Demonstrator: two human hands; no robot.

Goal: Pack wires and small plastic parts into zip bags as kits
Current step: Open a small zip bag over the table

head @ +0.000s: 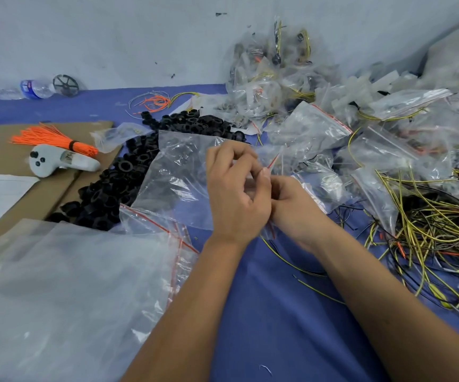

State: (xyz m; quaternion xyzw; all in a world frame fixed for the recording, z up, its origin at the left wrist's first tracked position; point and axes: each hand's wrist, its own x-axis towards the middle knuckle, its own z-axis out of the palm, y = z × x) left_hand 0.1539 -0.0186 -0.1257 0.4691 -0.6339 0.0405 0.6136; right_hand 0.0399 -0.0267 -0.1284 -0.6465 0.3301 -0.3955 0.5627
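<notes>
**Hands work at the mouth of a zip bag**

The left hand [235,188] and the right hand [291,202] meet in the middle, above the blue cloth [278,326]. Both have the fingers curled and pinch a small zip bag [271,164] between them; its red seal line shows just above the fingertips. The bag is clear and mostly hidden by the hands, so I cannot tell what is inside it, or whether the seal is open or pressed closed.

In my judgement the step is the work on the bag mouth: either opening it to fill, or closing it after filling. A thin yellow wire [286,260] runs down from under the hands onto the cloth; it may belong to this kit.

Around the hands lie the supplies. A larger empty bag [173,183] rests just left of the left hand, over a heap of black parts [118,183]. A tangle of wires [429,230] lies to the right. Filled bags [319,106] are piled behind, near the wall. An orange bundle [54,139] and a grey controller [57,161] lie on cardboard [7,161], far left.

The next move probably calls for a firm pinch along the whole seal, if the kit is complete; if not, one hand must hold the mouth wide while the other brings the parts.
</notes>
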